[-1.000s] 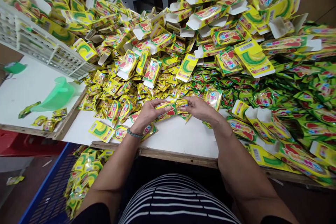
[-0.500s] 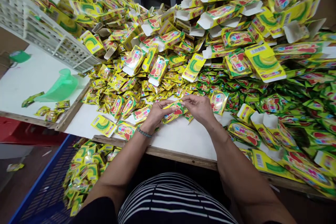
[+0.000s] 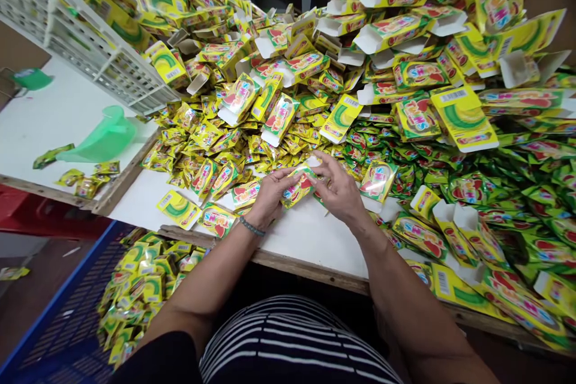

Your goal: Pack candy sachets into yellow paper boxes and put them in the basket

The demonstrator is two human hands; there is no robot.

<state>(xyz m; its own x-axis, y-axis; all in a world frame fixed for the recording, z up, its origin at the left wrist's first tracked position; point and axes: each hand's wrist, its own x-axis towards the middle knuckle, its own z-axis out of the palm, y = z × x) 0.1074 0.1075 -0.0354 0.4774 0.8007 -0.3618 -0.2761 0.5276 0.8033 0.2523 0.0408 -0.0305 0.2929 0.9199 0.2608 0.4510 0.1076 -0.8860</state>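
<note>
Both my hands grip one small yellow-green candy box [image 3: 297, 187] just above the white tabletop. My left hand [image 3: 271, 195] pinches its left end between thumb and fingers. At the other end, the fingers of my right hand [image 3: 337, 186] close on the box beside a white end flap. Behind my hands lie many yellow candy packets [image 3: 207, 135] in a heap. Green candy packets [image 3: 465, 186] are piled to the right. A box with a watermelon print [image 3: 378, 179] lies just right of my right hand, and a flat yellow box [image 3: 179, 210] lies left of my left hand.
Open-ended boxes [image 3: 391, 33] are stacked high at the back, beside a tilted white crate [image 3: 103, 63]. A green scoop [image 3: 101, 138] lies on the left table. Below the wooden table edge [image 3: 310, 273], a blue crate [image 3: 67, 312] holds many filled boxes.
The box in my hands has turned to show more of its front, with a white flap at its right end. My right fingers have shifted around that end. The camera view has moved slightly.
</note>
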